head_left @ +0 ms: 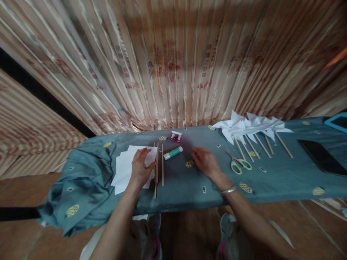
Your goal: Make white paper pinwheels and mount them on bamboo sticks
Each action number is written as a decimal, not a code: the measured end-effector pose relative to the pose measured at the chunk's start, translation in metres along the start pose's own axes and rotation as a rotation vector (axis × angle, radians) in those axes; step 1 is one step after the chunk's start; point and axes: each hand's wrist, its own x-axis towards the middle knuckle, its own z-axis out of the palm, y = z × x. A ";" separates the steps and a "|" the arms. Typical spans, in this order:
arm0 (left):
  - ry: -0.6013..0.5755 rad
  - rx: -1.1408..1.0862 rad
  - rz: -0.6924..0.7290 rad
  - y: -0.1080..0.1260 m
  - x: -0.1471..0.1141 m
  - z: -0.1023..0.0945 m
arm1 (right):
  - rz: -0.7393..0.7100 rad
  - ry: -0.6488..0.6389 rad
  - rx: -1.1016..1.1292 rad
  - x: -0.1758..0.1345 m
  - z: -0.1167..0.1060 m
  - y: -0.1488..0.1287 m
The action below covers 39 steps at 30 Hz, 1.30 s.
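Note:
My left hand lies with its fingers spread on a stack of white paper sheets, thumb beside several thin wooden sticks. To the right, my right hand, with a bracelet at the wrist, hovers at or just above the cloth; its fingers are loosely bent and a little apart, and nothing shows in them. A green and white glue stick sits between the hands. Behind it stands a small open red box of dark little items. Scissors with yellow-green handles rest right of my right hand.
Several white paper pinwheels on wooden sticks are lined up at the back right. A black phone and a blue-edged device lie further right. A green patterned cloth covers the narrow table, bunched at left. A striped curtain hangs behind.

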 end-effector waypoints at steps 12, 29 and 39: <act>-0.179 0.287 -0.133 0.002 -0.013 -0.003 | -0.193 0.050 0.157 0.005 0.037 -0.034; -0.166 0.119 -0.171 -0.008 -0.012 -0.010 | -0.611 -0.209 0.137 -0.014 0.038 -0.136; -0.052 -0.038 -0.123 -0.023 -0.014 -0.006 | -0.616 -0.173 0.085 -0.018 0.057 -0.146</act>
